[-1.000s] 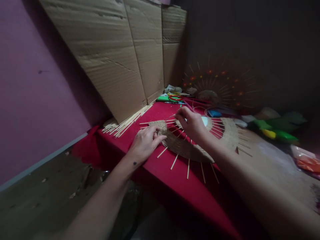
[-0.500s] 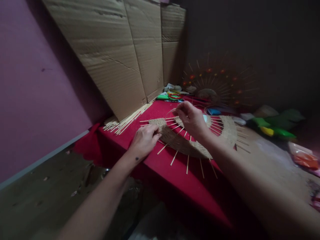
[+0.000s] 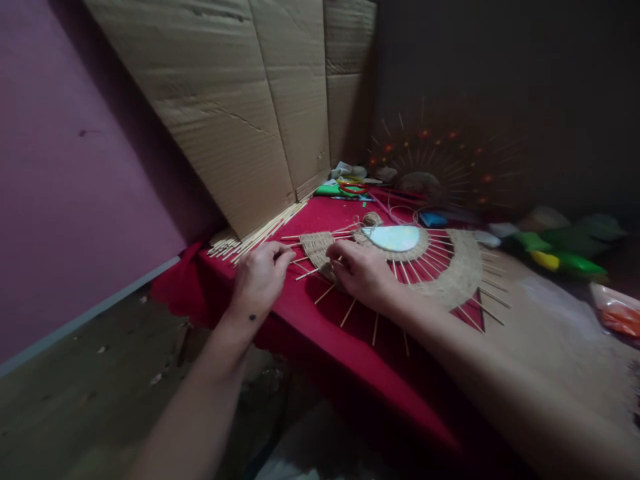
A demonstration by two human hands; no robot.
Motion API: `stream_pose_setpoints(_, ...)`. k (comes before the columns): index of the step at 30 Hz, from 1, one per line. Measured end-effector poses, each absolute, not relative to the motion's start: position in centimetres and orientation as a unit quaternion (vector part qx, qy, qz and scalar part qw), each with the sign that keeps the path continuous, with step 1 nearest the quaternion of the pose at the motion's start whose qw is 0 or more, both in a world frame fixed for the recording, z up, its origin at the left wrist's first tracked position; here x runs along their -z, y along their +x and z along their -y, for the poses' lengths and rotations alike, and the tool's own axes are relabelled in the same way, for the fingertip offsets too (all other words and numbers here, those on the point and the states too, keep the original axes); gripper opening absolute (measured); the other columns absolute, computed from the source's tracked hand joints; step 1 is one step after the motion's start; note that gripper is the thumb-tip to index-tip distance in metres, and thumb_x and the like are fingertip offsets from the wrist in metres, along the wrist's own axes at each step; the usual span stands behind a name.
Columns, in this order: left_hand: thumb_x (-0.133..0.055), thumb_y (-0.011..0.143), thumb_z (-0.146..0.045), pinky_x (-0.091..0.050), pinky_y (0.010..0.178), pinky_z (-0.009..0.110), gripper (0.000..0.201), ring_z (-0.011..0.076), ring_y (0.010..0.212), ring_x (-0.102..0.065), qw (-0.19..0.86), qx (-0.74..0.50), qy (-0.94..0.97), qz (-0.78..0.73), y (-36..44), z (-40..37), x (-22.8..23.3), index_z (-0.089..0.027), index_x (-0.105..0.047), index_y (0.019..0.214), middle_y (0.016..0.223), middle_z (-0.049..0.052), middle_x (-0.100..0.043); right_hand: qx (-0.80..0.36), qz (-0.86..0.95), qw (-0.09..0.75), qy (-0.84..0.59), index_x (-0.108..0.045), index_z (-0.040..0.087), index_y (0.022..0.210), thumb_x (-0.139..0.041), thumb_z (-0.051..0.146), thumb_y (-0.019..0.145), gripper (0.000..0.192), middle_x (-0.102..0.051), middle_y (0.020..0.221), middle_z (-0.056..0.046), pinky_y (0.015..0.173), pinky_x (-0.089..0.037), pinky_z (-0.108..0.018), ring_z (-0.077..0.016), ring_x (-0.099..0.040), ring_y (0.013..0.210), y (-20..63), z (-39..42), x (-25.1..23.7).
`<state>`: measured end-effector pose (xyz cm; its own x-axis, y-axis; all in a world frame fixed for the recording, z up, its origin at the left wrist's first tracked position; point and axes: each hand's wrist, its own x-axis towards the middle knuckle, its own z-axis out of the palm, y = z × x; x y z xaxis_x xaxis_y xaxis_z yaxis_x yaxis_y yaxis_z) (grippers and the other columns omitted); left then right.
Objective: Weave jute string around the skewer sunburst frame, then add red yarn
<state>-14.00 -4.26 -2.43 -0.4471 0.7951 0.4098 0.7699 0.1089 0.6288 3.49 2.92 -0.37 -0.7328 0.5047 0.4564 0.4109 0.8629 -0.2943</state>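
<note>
Head view: right hand [image 3: 357, 270] overlaps a coarse, arched twine weave [image 3: 464, 273].

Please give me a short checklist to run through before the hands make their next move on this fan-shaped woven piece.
1. Right hand at the woven band: ok, curled over its left part.
2. Left hand gripping something: cannot tell; its fingertips are pinched near the stick ends, but anything between them is too small to make out.
3. Weave beneath the right hand even: cannot tell, it is hidden.
4. Twine ball within view: ok, on the red cloth behind the pale half-disc.
5. Loose sticks away from the woven band: ok, heaped along the foot of the cardboard.
</note>
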Motion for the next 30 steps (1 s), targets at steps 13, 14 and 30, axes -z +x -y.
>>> stream_pose_setpoints(13, -0.054, 0.081, -0.031, -0.044, 0.074, 0.032, 0.018, 0.0216, 0.079, -0.062, 0.011, -0.370, 0.531, -0.762, -14.4, 4.2, 2.6, -0.020, -0.069, 0.082, 0.083, 0.006, -0.070, 0.072, 0.972, 0.124, -0.188, -0.063, 0.016, 0.085, -0.046, 0.014, 0.087, 0.018, -0.061, 0.079, -0.004, 0.060, -0.027, -0.029, -0.0147, -0.049, 0.070, 2.8, -1.9, -1.1)
stream_pose_setpoints(14, -0.054, 0.082, -0.031, -0.044, 0.074, 0.032, 0.018, 0.0216, 0.080, -0.062, 0.009, -0.372, 0.529, -0.763, -14.4, 4.2, 2.6, -0.020, -0.069, 0.083, 0.084, 0.005, -0.071, 0.079, 0.973, 0.122, -0.182, -0.064, 0.016, 0.085, -0.046, 0.014, 0.087, 0.018, -0.061, 0.079, -0.004, 0.060, -0.027, -0.029, -0.0149, -0.049, 0.070, 2.7, -1.9, -1.1)
stream_pose_setpoints(30, -0.054, 0.082, -0.029, -0.044, 0.074, 0.030, 0.017, 0.0189, 0.076, -0.062, -0.009, -0.391, 0.529, -0.753, -14.5, 4.1, 3.2, -0.019, -0.068, 0.080, 0.081, 0.004, -0.070, 0.162, 0.977, 0.068, -0.119, -0.058, 0.012, 0.099, -0.035, 0.016, 0.094, 0.024, -0.059, 0.092, -0.009, 0.073, -0.035, -0.036, -0.0211, -0.053, 0.082, -0.1, -1.7, -0.6)
